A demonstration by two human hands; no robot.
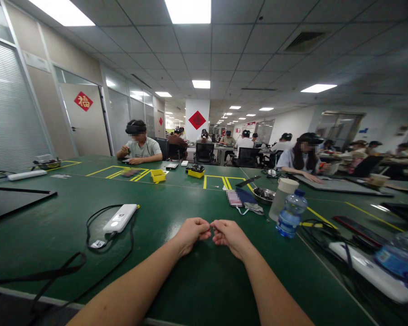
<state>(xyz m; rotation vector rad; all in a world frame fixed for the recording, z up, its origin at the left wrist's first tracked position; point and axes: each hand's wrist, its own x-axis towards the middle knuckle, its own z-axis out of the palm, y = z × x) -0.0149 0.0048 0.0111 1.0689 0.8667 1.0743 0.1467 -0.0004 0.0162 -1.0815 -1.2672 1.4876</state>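
Note:
Both my forearms reach out over the green table [177, 290]. My left hand [191, 233] and my right hand [229, 236] meet at the fingertips near the table's middle, each curled into a pinch. Whatever sits between the fingertips is too small to make out. A white power bank [120, 218] with a black cable lies to the left of my left hand. A water bottle with a blue cap [291, 213] stands to the right of my right hand, next to a white cup [283, 197].
A black strap [37, 275] trails along the near left edge. A blue cloth and a metal bowl [264, 194] lie beyond my hands. Yellow trays [158, 175] sit farther back. Other people with headsets sit at the far side [140, 147] and right [304, 158].

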